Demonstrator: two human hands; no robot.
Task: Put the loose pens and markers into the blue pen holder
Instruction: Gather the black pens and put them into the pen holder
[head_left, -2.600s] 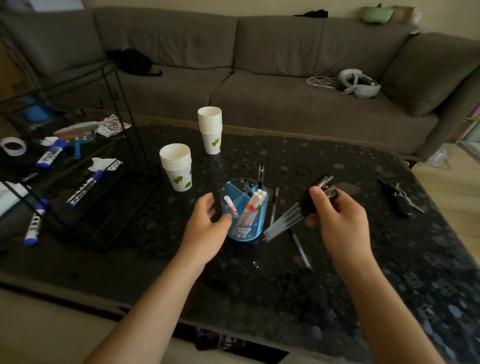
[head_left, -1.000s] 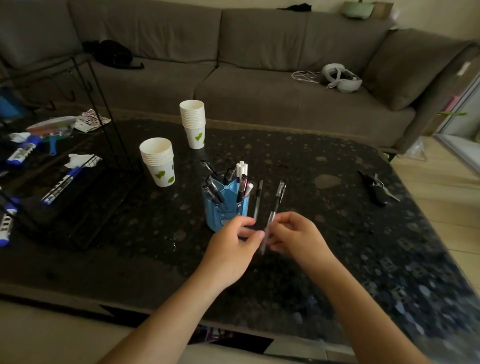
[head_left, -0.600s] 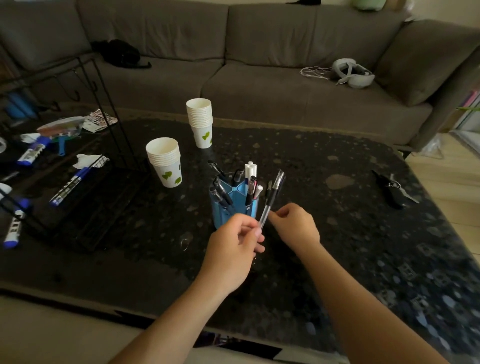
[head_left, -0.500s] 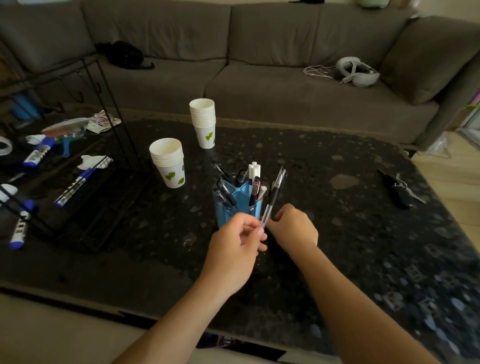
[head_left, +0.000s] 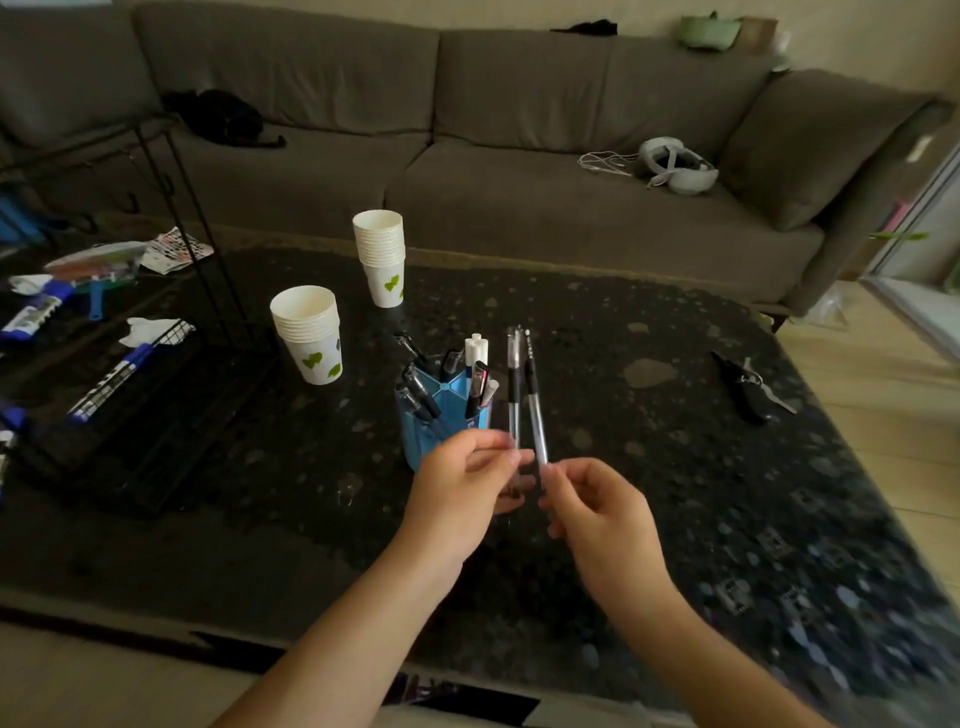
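Observation:
The blue pen holder stands upright on the dark table, with several pens and white markers sticking out of it. My left hand pinches the lower end of one clear pen, held upright just right of the holder. Close beside it my right hand pinches a second clear pen, tilted slightly. Both pens rise with their black caps up. The two hands sit in front of the holder, nearly touching.
Two stacks of white paper cups stand left of and behind the holder. A black wire rack with markers fills the left. Black keys lie at the right. A grey sofa runs behind the table.
The two pens were held together between both hands near the holder; now each hand holds one pen and they stand more upright. The holder has stayed in place.

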